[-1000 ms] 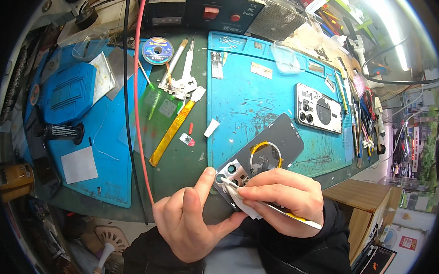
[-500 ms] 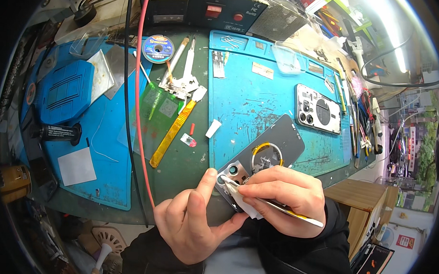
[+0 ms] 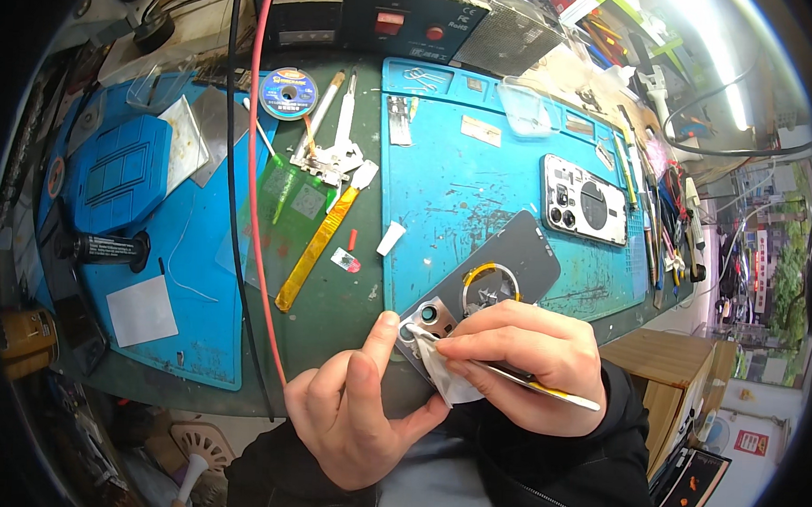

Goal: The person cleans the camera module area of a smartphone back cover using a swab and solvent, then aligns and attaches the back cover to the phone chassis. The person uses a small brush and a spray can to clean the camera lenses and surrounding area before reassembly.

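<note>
A dark grey phone back cover (image 3: pixel 524 256) lies slanted over the near edge of a blue work mat. It has a round coil ring (image 3: pixel 469 291) edged in yellow and a camera corner (image 3: pixel 429 314) with round openings. My left hand (image 3: pixel 351 421) steadies that corner between index finger and thumb, with the other fingers curled. In a pinch, my right hand (image 3: pixel 536 361) holds a slim stick tool (image 3: pixel 573 398), white and yellow at its rear end. A white wipe (image 3: pixel 458 387) covers its front, and the wrapped tip touches a lens opening near my left index finger.
A silver phone frame (image 3: pixel 585 202) lies on the blue mat (image 3: pixel 453 179). Left of it are a solder spool (image 3: pixel 288 94), an amber-taped strip (image 3: pixel 317 249) and a white cap (image 3: pixel 390 239). Red (image 3: pixel 257 159) and black cables cross the bench. Hand tools line the right edge.
The loose part of the wipe hangs lower and shows more widely below my right fingers. The tip stays at the lens opening; my left hand keeps its place.
</note>
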A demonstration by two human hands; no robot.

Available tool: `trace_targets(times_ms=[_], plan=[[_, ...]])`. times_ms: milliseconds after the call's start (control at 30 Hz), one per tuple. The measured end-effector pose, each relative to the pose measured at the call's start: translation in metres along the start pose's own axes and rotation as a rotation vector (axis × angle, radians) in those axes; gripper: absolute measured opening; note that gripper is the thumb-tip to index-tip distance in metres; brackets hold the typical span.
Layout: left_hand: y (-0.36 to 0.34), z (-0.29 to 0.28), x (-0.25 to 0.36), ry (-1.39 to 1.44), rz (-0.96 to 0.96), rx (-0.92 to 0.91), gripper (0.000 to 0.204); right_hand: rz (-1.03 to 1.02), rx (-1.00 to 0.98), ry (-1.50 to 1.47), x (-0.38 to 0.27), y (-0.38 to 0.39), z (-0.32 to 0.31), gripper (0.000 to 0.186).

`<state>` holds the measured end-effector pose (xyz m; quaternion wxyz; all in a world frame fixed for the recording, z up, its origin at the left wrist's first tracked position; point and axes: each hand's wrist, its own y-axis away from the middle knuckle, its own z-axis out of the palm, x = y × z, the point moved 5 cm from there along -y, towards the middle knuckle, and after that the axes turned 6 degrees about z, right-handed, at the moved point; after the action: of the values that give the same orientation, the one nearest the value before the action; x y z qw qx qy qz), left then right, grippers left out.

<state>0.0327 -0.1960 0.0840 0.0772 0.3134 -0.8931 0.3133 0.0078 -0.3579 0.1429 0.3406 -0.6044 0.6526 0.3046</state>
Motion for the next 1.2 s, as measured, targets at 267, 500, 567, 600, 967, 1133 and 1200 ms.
trace_targets(times_ms=[267, 500, 567, 600, 967, 1133, 1200], plan=[[0.0008, -0.0002, 0.0001, -0.001, -0.008, -0.011, 0.109, 0.007, -0.031, 0.014, -0.0005, -0.0008, -0.0008, 0.026], [-0.0012, -0.0017, 0.0008, 0.013, -0.018, -0.037, 0.11, 0.003, -0.047, 0.007, 0.0007, -0.0009, -0.0018, 0.026], [-0.0003, -0.0017, 0.0009, 0.004, -0.019, -0.037, 0.11, -0.009, -0.034, -0.003, 0.0011, -0.0024, 0.0001, 0.025], [-0.001, -0.002, 0.0012, 0.014, -0.02, -0.043, 0.11, -0.012, -0.024, -0.006, 0.0012, -0.0022, 0.0002, 0.025], [-0.0013, -0.002, 0.0013, 0.037, -0.019, -0.026, 0.111, -0.03, -0.025, -0.032, 0.0024, -0.0029, -0.0001, 0.024], [0.0001, -0.002, 0.0007, 0.038, -0.013, -0.039, 0.113, -0.023, -0.03, -0.008, 0.0037, -0.0035, -0.0027, 0.025], [-0.001, -0.0024, 0.0015, 0.044, -0.011, -0.041, 0.113, -0.036, -0.018, -0.017, 0.0027, -0.0026, -0.0015, 0.024]])
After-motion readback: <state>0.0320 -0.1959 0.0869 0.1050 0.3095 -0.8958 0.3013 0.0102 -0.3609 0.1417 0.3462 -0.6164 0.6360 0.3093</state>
